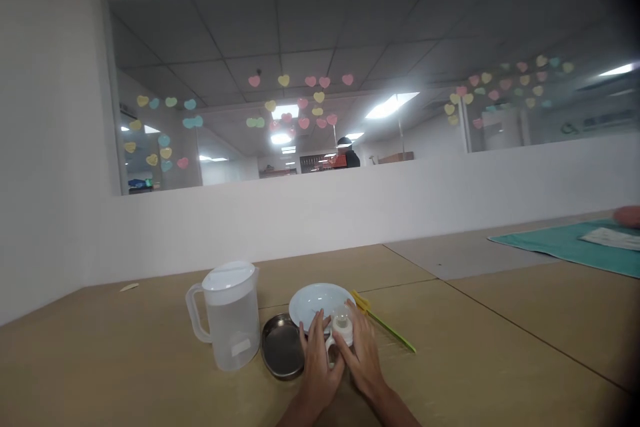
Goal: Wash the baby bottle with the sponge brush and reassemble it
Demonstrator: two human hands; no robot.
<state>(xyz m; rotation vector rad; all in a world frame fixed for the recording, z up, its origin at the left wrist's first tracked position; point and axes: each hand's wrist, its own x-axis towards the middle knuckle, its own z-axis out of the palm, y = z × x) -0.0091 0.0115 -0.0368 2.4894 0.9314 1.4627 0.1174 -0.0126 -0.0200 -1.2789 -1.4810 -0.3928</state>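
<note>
Right hand curled round the right side of a white bottle, thumb across its front. Left hand against the opposite side, fingers stretched forward and slightly parted, thumb close to the other thumb; no telling whether closed on the bottle or only leaning there. Behind everything, a wide window in a white wall, dotted with pastel heart stickers. Below, a tan table with dark seams and a grey section towards the back. Far right, well apart from the hands, a teal mat under a flat white piece. Left of the hands, upright, a translucent pitcher, white-lidded, handle pointing left. Just beyond the fingertips, a white bowl. Between pitcher and left hand, a dark oval metal dish. Back to the bottle: between the palms, before the bowl's near rim, with clear domed top and white side handle; resting or raised, impossible to tell. Slanting right of the bowl, a yellow-and-green brush. Smallest, near the wall at left, a pale sliver.
</note>
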